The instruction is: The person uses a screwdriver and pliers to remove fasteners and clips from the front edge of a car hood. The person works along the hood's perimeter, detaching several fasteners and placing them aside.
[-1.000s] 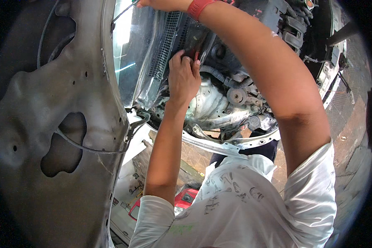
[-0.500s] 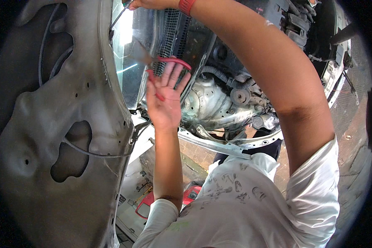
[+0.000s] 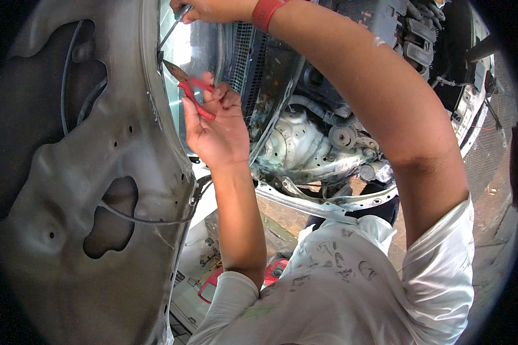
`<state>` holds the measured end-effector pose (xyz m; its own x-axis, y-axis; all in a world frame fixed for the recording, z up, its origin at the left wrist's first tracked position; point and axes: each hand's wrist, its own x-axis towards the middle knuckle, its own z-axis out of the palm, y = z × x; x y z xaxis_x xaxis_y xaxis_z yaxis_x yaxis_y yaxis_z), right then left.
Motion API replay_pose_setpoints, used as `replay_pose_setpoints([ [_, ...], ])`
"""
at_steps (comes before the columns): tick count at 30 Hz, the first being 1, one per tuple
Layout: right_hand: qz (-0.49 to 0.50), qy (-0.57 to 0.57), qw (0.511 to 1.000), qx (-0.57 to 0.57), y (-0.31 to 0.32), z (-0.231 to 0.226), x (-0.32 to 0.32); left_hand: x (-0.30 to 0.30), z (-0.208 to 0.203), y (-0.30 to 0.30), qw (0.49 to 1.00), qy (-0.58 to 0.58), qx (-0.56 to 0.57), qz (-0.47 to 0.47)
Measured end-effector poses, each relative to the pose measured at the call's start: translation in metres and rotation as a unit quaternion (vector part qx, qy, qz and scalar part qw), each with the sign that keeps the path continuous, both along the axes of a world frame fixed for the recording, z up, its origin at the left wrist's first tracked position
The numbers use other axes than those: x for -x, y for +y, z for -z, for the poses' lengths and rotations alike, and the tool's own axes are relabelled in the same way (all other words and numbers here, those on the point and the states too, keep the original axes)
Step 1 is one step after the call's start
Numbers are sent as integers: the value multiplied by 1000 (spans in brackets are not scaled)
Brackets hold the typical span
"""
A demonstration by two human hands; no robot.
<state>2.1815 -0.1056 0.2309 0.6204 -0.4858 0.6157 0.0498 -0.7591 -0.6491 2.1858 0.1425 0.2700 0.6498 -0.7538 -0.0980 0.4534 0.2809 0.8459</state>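
Observation:
My left hand (image 3: 221, 123) is closed on the red handles of a pair of pliers (image 3: 198, 106). One handle lies along the thumb, the other against the curled fingers. The pointed jaws reach the edge of the raised hood (image 3: 121, 103), beside a small dark piece (image 3: 160, 60). At the top of the view my right hand (image 3: 213, 10) grips a screwdriver (image 3: 170, 33). Its thin shaft slants down to the same spot on the hood edge. The picture's upper edge cuts off part of that hand and the handle.
The engine bay (image 3: 305, 141) lies to the right of my left hand, with hoses, a pulley and white body metal. A windshield (image 3: 207, 43) and black cowl grille stand behind the hands. A cable (image 3: 147, 222) loops from the hood. A red car (image 3: 210, 287) is on the floor below.
The pliers, loosely in my open left palm before, are now gripped by curled fingers. Their jaws have moved left to the hood edge. My right hand has come slightly lower into view.

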Motion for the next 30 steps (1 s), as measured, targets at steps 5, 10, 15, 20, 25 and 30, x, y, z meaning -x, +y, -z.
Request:
replay_pose_setpoints([
  [5,-9,-20,999,-37,3,-2,1,-5,-9,-7,998,39,36,16],
  [10,-28,20,999,-41,-1,-6,3,-7,-8,-12,998,45,51,10],
  [15,-33,10,999,-28,-2,-7,2,-4,-15,-15,997,55,44,-14],
  [20,-21,0,999,-25,0,-6,5,-7,-16,-18,997,66,47,-17],
  [25,-15,6,1000,-11,0,-8,2,-15,-14,-17,994,88,58,-13],
  [30,-13,-4,1000,-7,0,-8,4,-7,-15,-19,995,72,55,-30],
])
